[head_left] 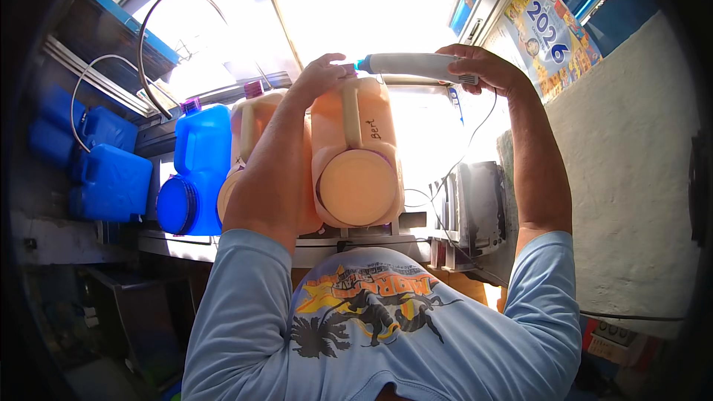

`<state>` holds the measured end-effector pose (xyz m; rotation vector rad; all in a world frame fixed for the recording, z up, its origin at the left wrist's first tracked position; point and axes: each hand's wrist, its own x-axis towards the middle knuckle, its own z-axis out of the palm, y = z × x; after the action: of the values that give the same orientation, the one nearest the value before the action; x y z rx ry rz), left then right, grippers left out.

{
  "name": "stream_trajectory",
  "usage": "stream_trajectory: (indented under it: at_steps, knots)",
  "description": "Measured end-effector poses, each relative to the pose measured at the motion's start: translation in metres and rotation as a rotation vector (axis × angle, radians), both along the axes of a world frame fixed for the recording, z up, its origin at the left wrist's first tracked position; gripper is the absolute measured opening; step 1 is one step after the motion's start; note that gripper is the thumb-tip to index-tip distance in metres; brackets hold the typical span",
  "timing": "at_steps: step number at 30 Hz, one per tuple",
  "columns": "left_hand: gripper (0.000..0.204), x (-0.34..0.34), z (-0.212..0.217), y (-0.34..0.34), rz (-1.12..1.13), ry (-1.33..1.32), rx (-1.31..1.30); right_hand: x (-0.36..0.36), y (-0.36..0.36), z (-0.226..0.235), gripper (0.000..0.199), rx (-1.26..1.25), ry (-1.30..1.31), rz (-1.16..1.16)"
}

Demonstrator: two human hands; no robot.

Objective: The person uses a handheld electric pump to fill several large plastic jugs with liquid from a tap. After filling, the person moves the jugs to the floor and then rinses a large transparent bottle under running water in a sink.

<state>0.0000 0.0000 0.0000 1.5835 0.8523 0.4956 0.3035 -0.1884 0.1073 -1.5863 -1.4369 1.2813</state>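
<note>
A peach-coloured water jug [394, 122] with a moulded handle, a big round front lid [358, 188] and handwriting stands upright before me. My left hand [324, 78] is closed at its small pinkish top cap [349, 70], one finger stretched out past it; the fingertips are partly hidden. In my right hand [483, 68] is a corded heat gun [416, 66], long and whitish with a blue front end. It lies level, its blue tip close to the cap. A second peach jug [241, 120] is partly behind my left forearm.
A blue jug [204, 163] with a purple cap stands left of the peach ones. More blue containers [115, 182] sit farther left, near a curved hose [140, 44]. The gun's cord [475, 134] hangs past a dark box-like device [479, 208]. Beyond is a bright window [364, 15]; a wall [624, 178] bounds the right.
</note>
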Motion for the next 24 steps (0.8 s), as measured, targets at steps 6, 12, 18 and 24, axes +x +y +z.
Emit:
stream_trajectory:
  at_steps: [6,12,18,24]
  knots:
    - [0.038,-0.001,-0.001,-0.004,-0.009,-0.002,0.027,0.004,0.002,-0.003,0.064,0.031,0.004,0.011]
    - [0.034,-0.005,-0.012,0.003,-0.01,-0.057,0.063,0.006,0.0,-0.003,0.061,0.036,0.026,0.007]
    - [0.034,-0.006,-0.015,0.007,0.008,-0.017,0.044,-0.003,-0.006,0.001,0.065,0.037,0.017,-0.018]
    - [0.042,-0.003,-0.018,0.022,-0.038,-0.044,0.001,-0.006,-0.013,0.008,0.056,-0.068,0.073,-0.017]
